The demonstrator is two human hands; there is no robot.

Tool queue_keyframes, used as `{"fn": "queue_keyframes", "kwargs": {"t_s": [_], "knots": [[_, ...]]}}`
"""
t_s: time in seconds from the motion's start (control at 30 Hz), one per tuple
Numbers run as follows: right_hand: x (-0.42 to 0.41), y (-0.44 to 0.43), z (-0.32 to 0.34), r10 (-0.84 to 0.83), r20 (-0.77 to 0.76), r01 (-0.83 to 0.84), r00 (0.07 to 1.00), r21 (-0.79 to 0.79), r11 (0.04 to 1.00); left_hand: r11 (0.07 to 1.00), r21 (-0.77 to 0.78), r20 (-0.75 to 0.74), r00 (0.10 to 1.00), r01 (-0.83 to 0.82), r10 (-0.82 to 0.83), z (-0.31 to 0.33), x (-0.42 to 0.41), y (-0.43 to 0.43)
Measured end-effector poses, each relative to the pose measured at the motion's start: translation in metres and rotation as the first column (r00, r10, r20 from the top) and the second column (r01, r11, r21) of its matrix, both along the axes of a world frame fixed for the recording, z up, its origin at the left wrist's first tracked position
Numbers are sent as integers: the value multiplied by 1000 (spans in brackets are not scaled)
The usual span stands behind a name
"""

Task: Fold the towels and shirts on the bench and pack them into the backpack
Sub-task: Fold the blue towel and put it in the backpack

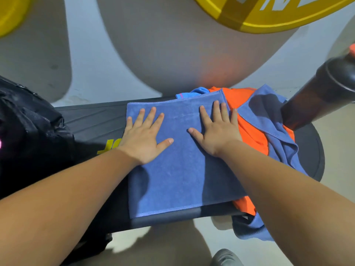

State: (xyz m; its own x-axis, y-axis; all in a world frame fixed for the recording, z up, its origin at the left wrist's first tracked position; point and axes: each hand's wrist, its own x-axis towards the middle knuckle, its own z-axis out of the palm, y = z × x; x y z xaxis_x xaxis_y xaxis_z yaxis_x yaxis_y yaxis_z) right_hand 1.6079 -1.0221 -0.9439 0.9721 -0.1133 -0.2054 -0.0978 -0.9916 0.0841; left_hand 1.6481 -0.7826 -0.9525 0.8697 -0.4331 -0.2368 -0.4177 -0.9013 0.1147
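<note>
A blue towel [180, 169] lies folded flat across the black bench [92, 120]. My left hand [145, 137] presses flat on its left part with fingers spread. My right hand [217, 131] presses flat on its right part, fingers straight. To the right an orange shirt [249, 131] lies crumpled, with a second blue towel [269, 116] draped over it. A light blue garment [197, 92] peeks out behind the folded towel. The black backpack [28, 131] sits on the bench at the left.
A dark brown bottle [317, 93] with a black lid stands at the right end of the bench. Yellow weight plates [269, 14] hang above. Grey floor lies beyond and below the bench, and a grey shoe [224, 258] shows at the bottom.
</note>
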Motion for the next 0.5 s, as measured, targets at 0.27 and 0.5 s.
{"fn": "queue_keyframes", "kwargs": {"t_s": [0.27, 0.5], "knots": [[21, -6, -1, -131, 19, 131, 991, -28, 991, 999, -41, 25, 1000, 3, -2, -4, 11, 3], [71, -46, 14, 113, 176, -136, 978, 123, 983, 988, -140, 197, 976, -62, 89, 13, 56, 18]]}}
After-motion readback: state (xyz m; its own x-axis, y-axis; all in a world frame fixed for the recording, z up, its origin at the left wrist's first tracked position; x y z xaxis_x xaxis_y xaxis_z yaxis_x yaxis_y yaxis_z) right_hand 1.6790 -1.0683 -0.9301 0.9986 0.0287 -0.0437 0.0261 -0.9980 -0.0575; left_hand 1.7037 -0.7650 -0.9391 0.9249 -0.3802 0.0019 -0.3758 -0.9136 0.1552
